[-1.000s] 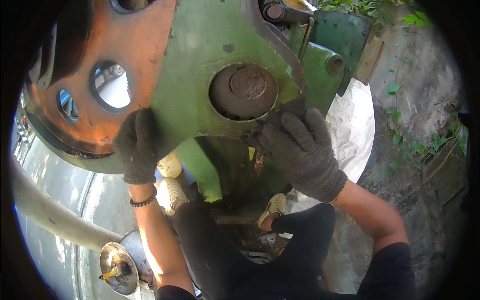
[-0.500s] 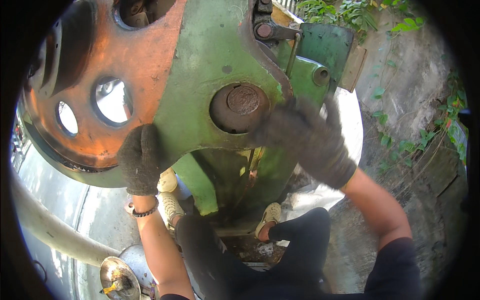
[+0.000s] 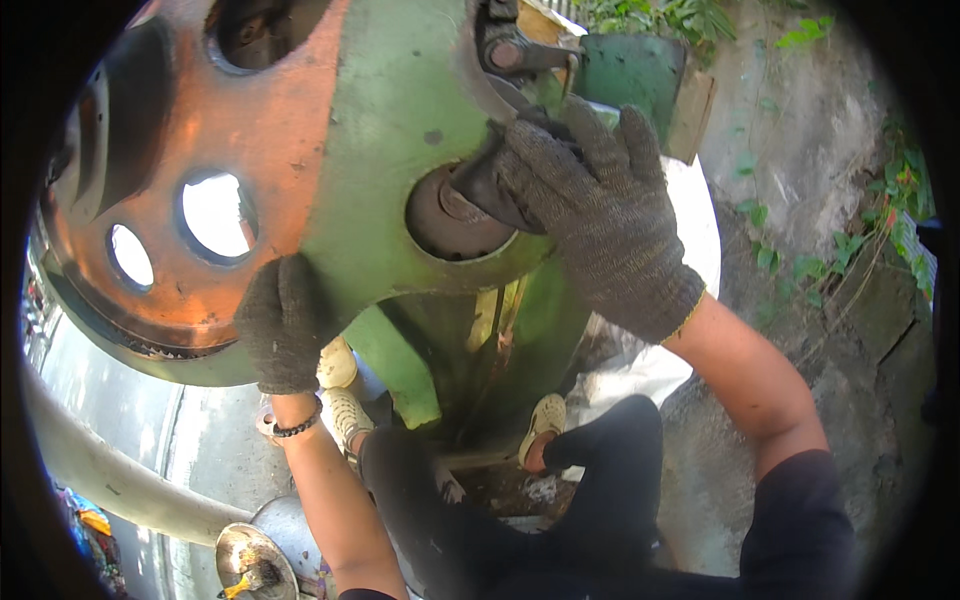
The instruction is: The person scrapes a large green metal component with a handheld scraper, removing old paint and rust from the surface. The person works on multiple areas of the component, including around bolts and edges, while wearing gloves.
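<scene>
The view comes from the left camera of a pair worn on the person's head, looking forward and steeply down. It is a wide fisheye: a dark round rim cuts the corners, and the pipe (image 3: 130,480) at lower left bows along it. The machine (image 3: 385,150) is near, filling the upper middle and running past the top edge. Below it, the lens looks down over the lap (image 3: 500,555) to the shoes (image 3: 543,422), farther off. The forearms (image 3: 345,500) rise from the lower part. Road (image 3: 205,440) shows at left, a wall (image 3: 785,190) at right.
</scene>
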Action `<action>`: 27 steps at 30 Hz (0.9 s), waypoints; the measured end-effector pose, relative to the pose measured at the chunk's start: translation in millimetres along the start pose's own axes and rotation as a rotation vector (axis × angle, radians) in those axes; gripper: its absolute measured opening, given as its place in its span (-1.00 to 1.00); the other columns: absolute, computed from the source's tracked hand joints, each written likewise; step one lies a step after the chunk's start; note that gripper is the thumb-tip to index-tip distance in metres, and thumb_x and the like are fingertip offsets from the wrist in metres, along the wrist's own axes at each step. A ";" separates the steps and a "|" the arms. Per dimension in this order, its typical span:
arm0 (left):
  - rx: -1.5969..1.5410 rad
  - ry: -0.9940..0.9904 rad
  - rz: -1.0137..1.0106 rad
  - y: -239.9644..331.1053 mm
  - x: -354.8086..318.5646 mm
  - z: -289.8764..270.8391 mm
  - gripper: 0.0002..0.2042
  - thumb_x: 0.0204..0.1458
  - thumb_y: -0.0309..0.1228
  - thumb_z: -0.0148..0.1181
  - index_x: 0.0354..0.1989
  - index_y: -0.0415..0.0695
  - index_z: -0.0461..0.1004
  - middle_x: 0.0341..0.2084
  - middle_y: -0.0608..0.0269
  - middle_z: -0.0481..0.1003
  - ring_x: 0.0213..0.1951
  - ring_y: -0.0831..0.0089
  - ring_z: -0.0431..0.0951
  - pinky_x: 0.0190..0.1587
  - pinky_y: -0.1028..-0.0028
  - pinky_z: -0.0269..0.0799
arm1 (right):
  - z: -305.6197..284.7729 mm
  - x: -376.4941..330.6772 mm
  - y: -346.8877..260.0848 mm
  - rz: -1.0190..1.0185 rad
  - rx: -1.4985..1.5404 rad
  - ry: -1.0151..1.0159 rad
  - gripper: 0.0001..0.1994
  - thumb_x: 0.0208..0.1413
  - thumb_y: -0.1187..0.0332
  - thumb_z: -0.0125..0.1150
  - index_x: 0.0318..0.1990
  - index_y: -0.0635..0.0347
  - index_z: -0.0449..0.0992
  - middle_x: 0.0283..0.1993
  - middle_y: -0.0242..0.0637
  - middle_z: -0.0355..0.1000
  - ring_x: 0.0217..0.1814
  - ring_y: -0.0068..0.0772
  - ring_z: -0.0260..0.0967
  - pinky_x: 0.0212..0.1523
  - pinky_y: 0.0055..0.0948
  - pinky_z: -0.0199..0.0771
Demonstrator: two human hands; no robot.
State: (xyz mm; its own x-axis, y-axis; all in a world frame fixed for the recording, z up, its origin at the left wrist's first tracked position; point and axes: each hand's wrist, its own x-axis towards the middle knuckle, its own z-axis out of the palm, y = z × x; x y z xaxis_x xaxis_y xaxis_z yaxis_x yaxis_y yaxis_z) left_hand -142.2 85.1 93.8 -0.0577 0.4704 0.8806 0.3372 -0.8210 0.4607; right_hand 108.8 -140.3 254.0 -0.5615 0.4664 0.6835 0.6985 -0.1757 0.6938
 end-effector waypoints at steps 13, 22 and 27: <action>0.026 0.003 0.067 1.9 2.7 -2.3 -0.69 0.40 -0.26 0.18 -0.17 -0.33 0.61 -0.34 -0.10 0.62 -0.35 0.06 0.60 -0.21 0.19 0.51 | 8.5 -5.6 -9.3 0.083 0.018 -0.063 -0.63 0.07 0.35 0.26 0.06 -0.01 0.68 0.29 -0.41 0.45 0.42 -0.14 0.31 0.33 0.12 0.33; 0.046 -0.009 0.004 0.3 1.1 -2.2 -0.67 0.41 -0.23 0.17 -0.14 -0.31 0.63 -0.32 -0.04 0.64 -0.34 0.12 0.61 -0.18 0.21 0.52 | 4.0 -9.7 -17.9 0.127 0.082 -0.120 -0.49 -0.06 0.41 0.30 0.15 0.12 0.67 0.44 -0.28 0.39 0.51 0.13 0.22 0.52 0.30 0.12; -0.044 0.001 0.001 10.6 -0.2 0.1 -0.68 0.40 -0.21 0.21 -0.17 -0.29 0.64 -0.35 0.00 0.64 -0.35 0.18 0.59 -0.19 0.26 0.51 | 6.6 -44.3 -29.2 0.145 0.032 -0.126 -0.69 0.09 0.20 0.29 -0.01 0.01 0.66 0.25 -0.39 0.45 0.52 -0.06 0.26 0.43 0.20 0.23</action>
State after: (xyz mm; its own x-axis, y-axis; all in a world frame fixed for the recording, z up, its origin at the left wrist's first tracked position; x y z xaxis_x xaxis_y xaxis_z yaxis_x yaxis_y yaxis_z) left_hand -138.6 76.3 98.5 -0.0582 0.4698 0.8809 0.2953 -0.8348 0.4647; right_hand 116.2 -150.1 202.0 -0.3958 0.5432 0.7405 0.7828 -0.2221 0.5813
